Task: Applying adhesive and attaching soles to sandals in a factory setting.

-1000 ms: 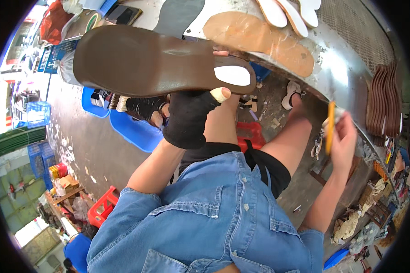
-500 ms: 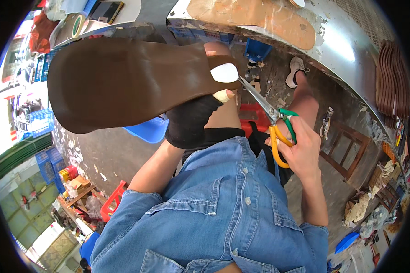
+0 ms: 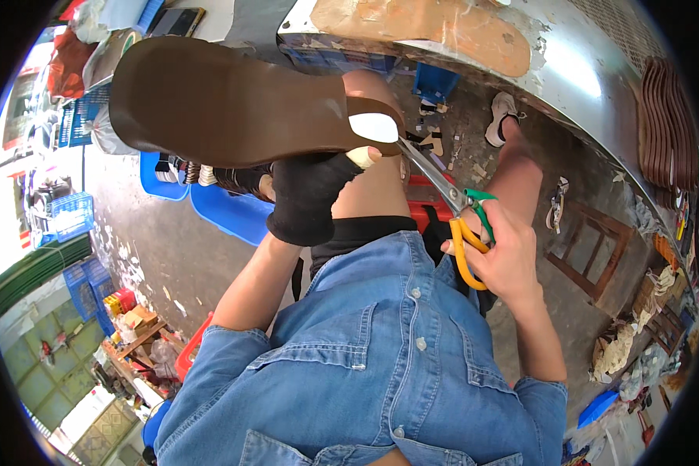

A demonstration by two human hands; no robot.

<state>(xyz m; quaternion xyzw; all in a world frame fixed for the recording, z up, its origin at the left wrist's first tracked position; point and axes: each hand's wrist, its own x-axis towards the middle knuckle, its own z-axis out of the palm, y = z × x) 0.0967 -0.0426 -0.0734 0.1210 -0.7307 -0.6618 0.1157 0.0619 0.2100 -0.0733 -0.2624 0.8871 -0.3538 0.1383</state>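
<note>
My left hand (image 3: 307, 198), in a black fingerless glove with tape on the thumb, grips a dark brown shoe sole (image 3: 225, 105) from below, near its narrow end. The sole lies sideways in front of me, its broad end to the left. At the narrow end a white patch (image 3: 374, 126) shows inside a brown rim. My right hand (image 3: 509, 252) is closed round scissors (image 3: 441, 183) with one green and one yellow handle. Their tips meet the rim beside the white patch; whether material lies between the blades is too small to tell. Most left fingers are hidden under the sole.
Ahead stands a metal-topped bench (image 3: 551, 85) with a tan sheet (image 3: 443, 31) on it. A stack of brown soles (image 3: 666, 128) sits at its right end. Blue tubs (image 3: 229, 217) hold shoe parts at left. A wooden frame (image 3: 590, 252) lies at right, and scraps litter the floor.
The sole's broad end has moved up and right, uncovering the blue tubs. My left hand and the scissors have shifted slightly left; the tips stay at the rim.
</note>
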